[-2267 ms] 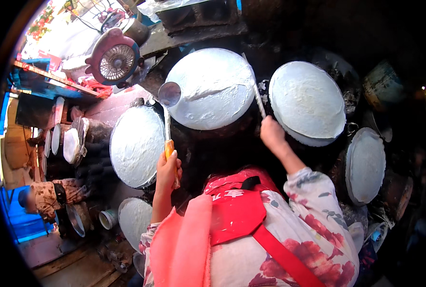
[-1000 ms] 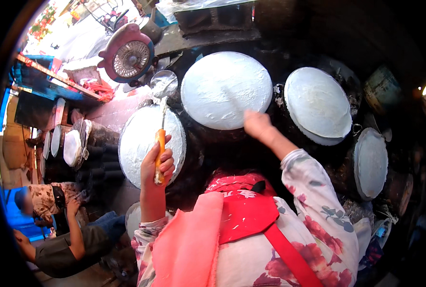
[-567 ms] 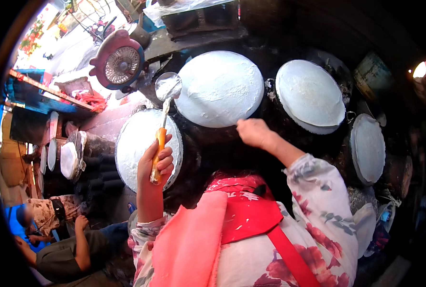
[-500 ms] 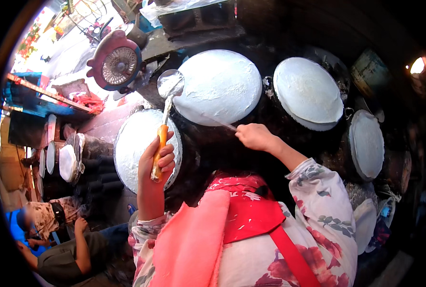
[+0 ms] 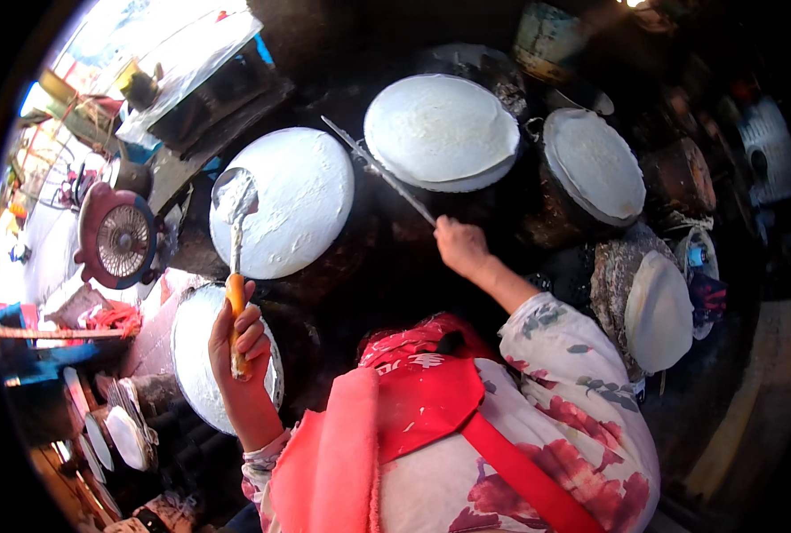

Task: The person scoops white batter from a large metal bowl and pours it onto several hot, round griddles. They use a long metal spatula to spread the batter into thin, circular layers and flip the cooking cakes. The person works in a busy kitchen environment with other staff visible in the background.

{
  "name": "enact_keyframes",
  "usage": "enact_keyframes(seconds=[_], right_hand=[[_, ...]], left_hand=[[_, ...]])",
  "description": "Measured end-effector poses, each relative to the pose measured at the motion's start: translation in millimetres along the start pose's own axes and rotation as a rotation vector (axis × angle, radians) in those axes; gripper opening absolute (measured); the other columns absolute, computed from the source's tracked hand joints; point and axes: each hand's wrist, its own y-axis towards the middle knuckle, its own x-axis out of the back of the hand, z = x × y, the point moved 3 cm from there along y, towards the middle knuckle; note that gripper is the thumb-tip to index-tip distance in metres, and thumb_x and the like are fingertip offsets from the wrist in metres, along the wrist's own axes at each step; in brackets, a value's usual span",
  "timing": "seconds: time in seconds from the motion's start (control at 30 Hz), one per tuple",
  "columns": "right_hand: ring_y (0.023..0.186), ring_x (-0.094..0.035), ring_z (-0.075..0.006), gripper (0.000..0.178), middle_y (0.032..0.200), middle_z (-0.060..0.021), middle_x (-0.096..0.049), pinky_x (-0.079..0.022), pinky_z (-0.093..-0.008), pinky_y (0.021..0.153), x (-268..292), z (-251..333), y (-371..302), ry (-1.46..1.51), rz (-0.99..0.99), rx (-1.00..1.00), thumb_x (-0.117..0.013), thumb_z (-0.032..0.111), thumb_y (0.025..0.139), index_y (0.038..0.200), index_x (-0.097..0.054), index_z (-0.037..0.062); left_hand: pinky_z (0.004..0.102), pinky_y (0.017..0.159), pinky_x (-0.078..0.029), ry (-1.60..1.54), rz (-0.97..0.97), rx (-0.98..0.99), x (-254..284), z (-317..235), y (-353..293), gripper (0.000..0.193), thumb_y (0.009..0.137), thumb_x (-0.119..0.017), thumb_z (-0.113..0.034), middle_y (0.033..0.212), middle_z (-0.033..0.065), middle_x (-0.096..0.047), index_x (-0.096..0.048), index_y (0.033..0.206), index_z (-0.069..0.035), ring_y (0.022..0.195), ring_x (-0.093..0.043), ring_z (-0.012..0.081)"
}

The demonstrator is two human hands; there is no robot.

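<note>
Two hands held tools: the left hand's (image 5: 243, 342) fingers wrapped a ladle (image 5: 236, 238) by its orange handle; the right hand's (image 5: 463, 246) clenched a long, thin stick (image 5: 378, 167) near its close end. The ladle, probably stiff, light and slick along its smeared neck, was safest gripped low; it pointed away, bowl overlapping a round white plate's (image 5: 298, 209) left side. The stick, likely rigid, slanted away leftward between that plate and a second white plate (image 5: 444, 129).
</note>
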Motion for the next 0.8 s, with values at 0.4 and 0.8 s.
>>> enact_keyframes(seconds=[0.4,0.8], right_hand=[[0.084,-0.062,-0.0328,0.009,0.087,-0.0156,-0.058,-0.05,-0.0402,0.075,7,-118,112,-0.168,0.154,0.417,-0.056,0.009,0.075,0.082,-0.058,0.0048],[0.075,-0.059,-0.0391,0.021,0.078,-0.0188,-0.062,-0.047,-0.0473,0.065,137,-185,172,0.439,-0.43,0.073,-0.056,0.025,0.083,0.083,-0.061,0.0052]], left_hand=[[0.0226,0.046,-0.036,-0.068,-0.05,-0.084,-20,74,-14,0.046,0.1,-0.031,-0.025,0.073,0.002,-0.039,-0.031,0.135,0.004,0.052,-0.041,0.0091],[0.0234,0.045,-0.036,-0.096,-0.117,-0.094,-45,143,-2,0.045,0.1,-0.031,-0.025,0.074,0.0018,-0.04,-0.032,0.134,0.004,0.051,-0.04,0.0092]])
